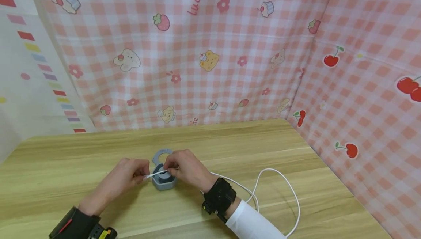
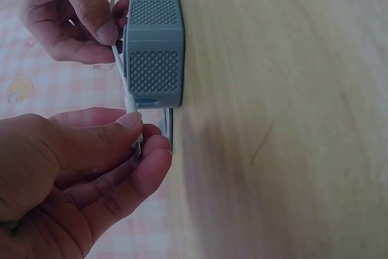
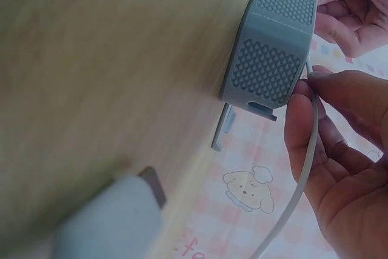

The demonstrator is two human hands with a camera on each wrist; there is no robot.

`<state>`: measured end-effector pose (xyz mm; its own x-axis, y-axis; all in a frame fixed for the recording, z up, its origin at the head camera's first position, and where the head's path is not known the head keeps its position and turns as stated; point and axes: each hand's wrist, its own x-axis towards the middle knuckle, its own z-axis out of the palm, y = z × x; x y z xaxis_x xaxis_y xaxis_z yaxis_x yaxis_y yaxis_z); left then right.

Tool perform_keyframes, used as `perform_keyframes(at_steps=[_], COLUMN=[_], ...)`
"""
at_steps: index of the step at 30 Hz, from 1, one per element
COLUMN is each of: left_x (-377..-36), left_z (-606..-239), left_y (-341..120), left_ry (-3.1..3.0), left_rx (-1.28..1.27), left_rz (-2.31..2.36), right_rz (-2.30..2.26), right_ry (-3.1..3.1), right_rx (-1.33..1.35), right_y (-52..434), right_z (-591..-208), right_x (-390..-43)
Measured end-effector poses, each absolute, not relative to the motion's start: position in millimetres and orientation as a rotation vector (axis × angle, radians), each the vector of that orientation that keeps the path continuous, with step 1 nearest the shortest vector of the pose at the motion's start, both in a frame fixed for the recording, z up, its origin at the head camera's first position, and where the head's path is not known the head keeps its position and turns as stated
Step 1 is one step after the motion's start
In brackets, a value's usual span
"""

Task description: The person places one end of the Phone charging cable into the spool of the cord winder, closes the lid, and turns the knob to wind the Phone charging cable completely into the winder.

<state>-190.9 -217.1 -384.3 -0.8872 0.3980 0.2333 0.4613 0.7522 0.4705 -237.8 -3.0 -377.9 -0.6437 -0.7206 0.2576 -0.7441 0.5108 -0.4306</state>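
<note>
A blue-grey hexagonal case [image 1: 164,185] stands on the wooden table, its open top showing a round hub inside. Across that top runs a white cable [image 1: 155,174], held between both hands. The left hand [image 1: 122,177] pinches the cable near its end with thumb and fingers; a metal connector tip [image 2: 138,147] shows below the thumb in the left wrist view. On the other side, the right hand [image 1: 190,169] pinches the cable between thumb and index finger. Textured panels and a slot [image 3: 262,111] mark the case's sides. Behind the case lies a flat grey ring-shaped lid [image 1: 158,155].
The cable's remaining length [image 1: 297,202] loops over the table to the right of the right forearm. A blurred grey-white block [image 3: 112,219] is close to the right wrist camera. Checked pink cloth [image 1: 210,93] hangs behind the table [image 1: 82,151] and along its right side.
</note>
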Motion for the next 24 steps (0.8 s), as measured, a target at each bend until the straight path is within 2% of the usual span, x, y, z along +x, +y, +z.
perform_keyframes(at_steps=[24], left_x=[-192.7], left_z=[-390.5], left_y=[-213.1], left_ry=[-2.855], left_rx=[-0.619], left_rz=[-0.706], right_rz=[0.671], right_ry=[-2.627], right_rx=[1.323], right_y=[-6.3], right_z=[-378.2], right_x=[-236.0])
